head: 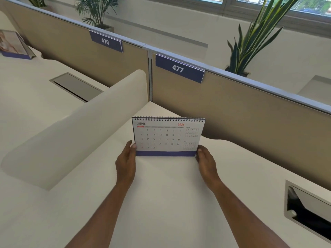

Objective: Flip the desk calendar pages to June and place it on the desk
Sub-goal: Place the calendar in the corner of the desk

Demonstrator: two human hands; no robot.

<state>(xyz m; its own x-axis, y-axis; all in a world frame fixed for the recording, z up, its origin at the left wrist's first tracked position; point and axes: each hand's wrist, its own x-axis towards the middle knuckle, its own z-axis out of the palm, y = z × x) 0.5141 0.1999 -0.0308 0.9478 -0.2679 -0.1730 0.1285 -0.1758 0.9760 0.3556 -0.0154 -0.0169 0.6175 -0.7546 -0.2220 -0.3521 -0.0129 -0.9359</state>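
Desk calendar [167, 136]: upright with the June page facing out, its blue base down at the desk [170, 194], near the beige partition [250, 119] — I can't tell whether it's fully resting yet.
Risk: if the base isn't flat when it's let go, I'd expect it to tip or fold; a catching thumb could drag a page off June.
Left hand [126, 161]: pinches the lower left corner, thumb on the front.
Right hand [206, 161]: grips the lower right corner the same way.
Arms: both stretched forward, wrists low over the desk.
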